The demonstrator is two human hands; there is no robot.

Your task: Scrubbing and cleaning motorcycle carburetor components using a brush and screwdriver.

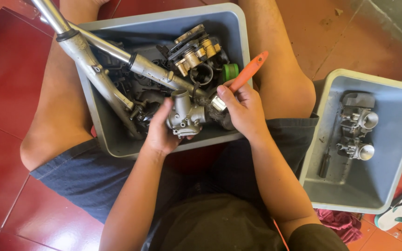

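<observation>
Over the grey plastic tub (103,135) at centre frame, the left hand (160,130) cups a silver metal carburettor (184,114), while the right hand (244,109), just beside it, grips an orange-handled tool (249,70).

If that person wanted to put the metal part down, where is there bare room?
The right grey tub has bare floor in its near half, below the two metal parts and beside the dark tool. The red floor on the left is bare too. The middle tub, between the knees, is crowded with parts and tubes.
</observation>
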